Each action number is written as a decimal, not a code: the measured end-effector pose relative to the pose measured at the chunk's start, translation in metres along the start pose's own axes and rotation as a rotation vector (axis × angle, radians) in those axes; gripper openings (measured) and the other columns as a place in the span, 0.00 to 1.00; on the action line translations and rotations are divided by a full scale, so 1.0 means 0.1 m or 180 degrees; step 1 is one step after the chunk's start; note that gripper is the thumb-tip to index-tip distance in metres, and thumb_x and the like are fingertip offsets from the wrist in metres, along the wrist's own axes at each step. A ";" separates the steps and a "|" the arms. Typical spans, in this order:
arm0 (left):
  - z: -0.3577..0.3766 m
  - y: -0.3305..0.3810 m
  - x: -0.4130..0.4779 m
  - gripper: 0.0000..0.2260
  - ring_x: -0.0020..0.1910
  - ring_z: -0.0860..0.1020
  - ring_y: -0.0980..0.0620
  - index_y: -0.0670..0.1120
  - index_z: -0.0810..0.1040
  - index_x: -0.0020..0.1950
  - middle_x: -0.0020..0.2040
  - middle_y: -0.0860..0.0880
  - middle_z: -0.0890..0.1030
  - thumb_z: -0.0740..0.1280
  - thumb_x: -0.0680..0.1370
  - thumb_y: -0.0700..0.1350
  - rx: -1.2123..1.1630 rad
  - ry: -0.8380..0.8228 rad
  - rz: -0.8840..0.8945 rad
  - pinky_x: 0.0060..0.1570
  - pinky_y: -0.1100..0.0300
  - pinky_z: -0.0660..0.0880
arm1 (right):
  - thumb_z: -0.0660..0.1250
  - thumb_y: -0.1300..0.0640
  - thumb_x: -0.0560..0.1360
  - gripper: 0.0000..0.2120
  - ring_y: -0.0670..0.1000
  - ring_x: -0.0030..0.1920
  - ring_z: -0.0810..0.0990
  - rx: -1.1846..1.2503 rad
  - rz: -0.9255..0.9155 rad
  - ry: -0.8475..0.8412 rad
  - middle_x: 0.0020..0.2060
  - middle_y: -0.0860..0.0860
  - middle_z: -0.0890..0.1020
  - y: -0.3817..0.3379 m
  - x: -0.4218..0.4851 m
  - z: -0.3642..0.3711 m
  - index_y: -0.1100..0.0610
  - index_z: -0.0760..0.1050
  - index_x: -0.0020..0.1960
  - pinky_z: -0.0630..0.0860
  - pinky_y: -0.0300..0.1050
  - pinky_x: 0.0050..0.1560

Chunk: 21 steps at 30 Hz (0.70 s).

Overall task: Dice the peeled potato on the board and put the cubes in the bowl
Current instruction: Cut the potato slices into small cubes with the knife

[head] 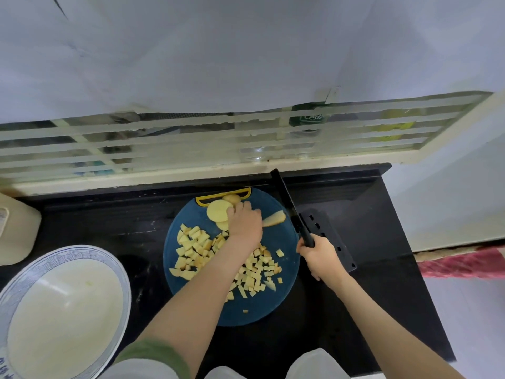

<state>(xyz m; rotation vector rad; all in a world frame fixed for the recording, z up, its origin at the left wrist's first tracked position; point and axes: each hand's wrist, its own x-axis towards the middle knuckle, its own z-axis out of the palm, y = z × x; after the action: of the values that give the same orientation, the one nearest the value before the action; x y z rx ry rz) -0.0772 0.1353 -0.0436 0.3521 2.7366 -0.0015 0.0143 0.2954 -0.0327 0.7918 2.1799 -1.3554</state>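
home kitchen, black counter [369, 296], chopping board [196, 222], louvred window [191, 143]

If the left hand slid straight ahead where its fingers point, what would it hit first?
Probably the pale round potato slices, which the left hand holds. Just beyond sits the yellow handle of the round blue cutting board. Depth is unclear.

Soft, even light fills the frame, brightest on the pale wall across the upper half; shadows are faint; the black counter [388, 255] at centre shows dull streaky sheen; wide-angle distortion bows the window grille [164, 144] and stretches the white bowl [68, 250] at lower left; detail is slightly soft throughout.
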 end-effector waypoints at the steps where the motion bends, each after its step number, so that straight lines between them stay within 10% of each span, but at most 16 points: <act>1: -0.01 -0.01 0.00 0.15 0.65 0.64 0.45 0.48 0.73 0.64 0.63 0.45 0.69 0.63 0.78 0.43 0.0076 0.0048 0.0047 0.57 0.51 0.61 | 0.62 0.62 0.76 0.06 0.47 0.22 0.66 -0.0051 0.0023 -0.0063 0.27 0.51 0.72 0.00 -0.01 0.01 0.58 0.74 0.42 0.65 0.40 0.23; 21: 0.08 0.08 -0.07 0.11 0.61 0.70 0.48 0.46 0.72 0.61 0.59 0.48 0.74 0.61 0.79 0.41 -0.0640 0.0479 0.0166 0.56 0.54 0.61 | 0.60 0.58 0.81 0.07 0.49 0.34 0.74 -0.0578 0.0016 -0.0120 0.36 0.52 0.76 0.05 -0.05 0.21 0.55 0.73 0.45 0.74 0.43 0.34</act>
<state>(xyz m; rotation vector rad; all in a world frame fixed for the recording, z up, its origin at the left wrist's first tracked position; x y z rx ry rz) -0.0654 0.1411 -0.0482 0.3798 2.8413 0.3243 0.0227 0.2769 -0.0410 0.6970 2.2316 -1.1407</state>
